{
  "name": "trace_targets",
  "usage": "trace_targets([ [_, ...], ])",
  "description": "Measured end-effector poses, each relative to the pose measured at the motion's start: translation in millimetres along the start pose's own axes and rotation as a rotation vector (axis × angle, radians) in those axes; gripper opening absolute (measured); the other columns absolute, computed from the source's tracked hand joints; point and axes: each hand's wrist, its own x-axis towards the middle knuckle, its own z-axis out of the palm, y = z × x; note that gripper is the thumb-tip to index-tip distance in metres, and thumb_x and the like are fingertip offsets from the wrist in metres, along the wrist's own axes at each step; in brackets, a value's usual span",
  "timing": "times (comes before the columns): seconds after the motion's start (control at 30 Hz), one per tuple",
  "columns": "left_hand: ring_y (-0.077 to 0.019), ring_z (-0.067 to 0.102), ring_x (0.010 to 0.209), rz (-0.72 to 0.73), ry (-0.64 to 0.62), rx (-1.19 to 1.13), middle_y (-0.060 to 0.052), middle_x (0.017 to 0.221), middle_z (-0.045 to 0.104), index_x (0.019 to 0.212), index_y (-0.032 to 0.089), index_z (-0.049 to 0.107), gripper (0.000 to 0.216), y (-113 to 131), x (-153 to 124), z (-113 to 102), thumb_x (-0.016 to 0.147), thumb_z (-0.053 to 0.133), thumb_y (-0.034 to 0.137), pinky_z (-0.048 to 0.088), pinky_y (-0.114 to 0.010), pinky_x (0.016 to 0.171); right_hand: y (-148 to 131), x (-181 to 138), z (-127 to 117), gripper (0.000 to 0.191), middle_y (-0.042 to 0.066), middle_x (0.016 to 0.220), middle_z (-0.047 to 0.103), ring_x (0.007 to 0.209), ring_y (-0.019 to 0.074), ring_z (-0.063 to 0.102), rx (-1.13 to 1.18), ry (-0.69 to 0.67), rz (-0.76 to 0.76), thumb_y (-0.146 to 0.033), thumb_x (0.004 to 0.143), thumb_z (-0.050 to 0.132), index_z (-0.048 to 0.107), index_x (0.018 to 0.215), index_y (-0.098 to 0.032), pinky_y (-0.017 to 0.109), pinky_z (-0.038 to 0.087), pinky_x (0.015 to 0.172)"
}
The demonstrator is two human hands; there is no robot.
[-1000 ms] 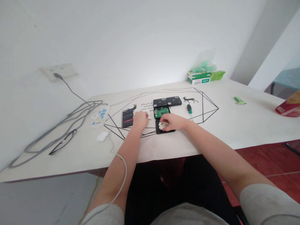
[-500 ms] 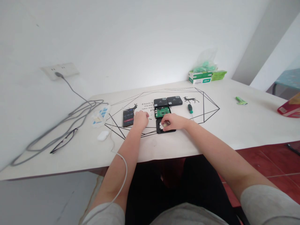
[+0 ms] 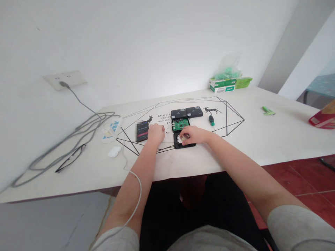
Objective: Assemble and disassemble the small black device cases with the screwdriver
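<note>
A: With the green board [image 3: 181, 124] as reference, what has just changed around your hands?

B: Very little. To the board's left, the phone [image 3: 142, 134] shows different digits, and your left hand [image 3: 156, 134] keeps its place. The board lies as it did. On its near side, the pale patch [image 3: 185, 137] seen at your right fingertips has altered slightly; it is too small to identify.

A: What does that mean for your work?

B: As a judgement, your handling at the black cover [image 3: 180, 146] is in progress, while your left hand plays no visible part.

A: How does each grip stand, from left to right?

B: Left of the board, your left grip is loosely curled, palm down at the worktop [image 3: 274, 139]; whether it has hold of anything cannot be told. On the board's near side, the grip of your right hand [image 3: 195, 135] is partly closed, thumb and fingers bent towards each other about the pale patch; whether they pinch it is hidden.

A: And where is the cover relative to that grip?

B: Just on the board's near side, directly beneath your right fingers, its left and near edges exposed. To the board's right, the screwdriver [image 3: 211, 120] lies apart from your grip.
</note>
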Motion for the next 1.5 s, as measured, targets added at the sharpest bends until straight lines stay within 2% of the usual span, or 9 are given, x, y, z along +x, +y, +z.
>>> trace_targets([
  [0.27,-0.0386,0.057,0.12,0.005,-0.025,0.053,-0.02,0.118,0.067,0.111,0.018,0.08,0.034,5.7,-3.7,-3.3,0.101,0.048,0.023,0.052,-0.045,0.094,6.4,2.6,6.0,0.028,0.006,0.095,0.069,0.085,0.0202,0.063,-0.014,0.013,-0.053,-0.036,0.079,0.085,0.079,0.1,-0.018,0.03,0.046,0.078],
  [0.37,-0.0387,0.057,0.12,0.009,-0.02,0.026,-0.02,0.117,0.068,0.107,0.018,0.081,0.031,6.8,-3.6,-4.0,0.1,0.05,0.022,0.051,-0.045,0.095,10.2,4.8,6.3,0.027,0.009,0.105,0.071,0.101,0.0255,0.065,-0.02,0.164,-0.01,-0.042,0.086,0.079,0.077,0.1,-0.019,0.037,0.048,0.092],
  [0.6,-0.0396,0.058,0.119,0.027,0.009,-0.023,-0.022,0.116,0.066,0.103,0.014,0.078,0.027,5.1,-1.6,1.6,0.099,0.052,0.02,0.05,-0.048,0.097,54.6,-4.2,-24.1,0.027,0.017,0.125,0.066,0.124,0.0352,0.06,-0.097,0.8,0.56,-0.038,0.094,0.063,0.07,0.112,-0.019,0.053,0.047,0.108],
  [0.8,-0.0316,0.061,0.109,0.13,0.187,-0.246,-0.016,0.108,0.067,0.095,0.016,0.069,0.014,6.1,3.3,5.9,0.096,0.055,0.019,0.049,-0.045,0.1,96.6,-22.2,-33.3,0.051,0.024,0.136,0.06,0.126,0.0413,0.062,0.104,0.693,0.979,-0.028,0.075,0.081,0.065,0.122,-0.015,0.058,0.049,0.107],
  [0.97,-0.0201,0.064,0.086,0.31,0.264,-0.613,-0.004,0.091,0.071,0.088,0.02,0.066,0.005,13.4,-1.6,-1.7,0.088,0.062,0.019,0.053,-0.033,0.085,104.4,-19.6,-30.2,0.036,0.02,0.11,0.071,0.118,0.0378,0.068,0.31,0.765,0.917,-0.018,0.075,0.078,0.066,0.108,-0.014,0.055,0.052,0.106],
  [1.1,-0.0166,0.063,0.075,0.311,0.226,-0.758,0.0,0.081,0.072,0.083,0.02,0.069,0.002,16.8,-4.8,-2.3,0.082,0.067,0.021,0.052,-0.029,0.075,91.9,-7.2,-30.1,0.041,0.006,0.1,0.073,0.091,0.0209,0.075,0.525,0.846,0.758,-0.034,0.092,0.066,0.052,0.129,-0.021,0.041,0.063,0.088],
  [1.2,-0.0162,0.064,0.074,0.337,0.185,-0.813,0.0,0.081,0.073,0.09,0.02,0.072,0.009,18.8,-3.9,2.0,0.084,0.067,0.025,0.053,-0.028,0.073,72.4,4.0,-23.0,0.05,-0.003,0.098,0.07,0.09,0.0153,0.076,1.058,0.976,0.372,-0.032,0.087,0.07,0.045,0.13,-0.03,0.036,0.064,0.088],
  [1.27,-0.017,0.067,0.078,0.371,0.144,-0.822,-0.002,0.086,0.075,0.099,0.02,0.074,0.016,20.5,-2.9,5.5,0.088,0.064,0.026,0.054,-0.029,0.076,57.9,9.7,-15.6,0.06,-0.005,0.096,0.069,0.093,0.0169,0.076,1.301,0.892,0.212,-0.029,0.078,0.077,0.046,0.129,-0.034,0.038,0.064,0.088],
  [1.5,-0.02,0.07,0.091,0.447,0.033,-0.705,-0.004,0.102,0.078,0.098,0.021,0.078,0.016,22.8,-0.4,12.0,0.09,0.064,0.023,0.055,-0.032,0.086,31.3,15.1,0.0,0.069,-0.004,0.105,0.069,0.095,0.0173,0.072,1.244,0.85,0.062,-0.049,0.072,0.087,0.053,0.13,-0.038,0.04,0.059,0.093],
])
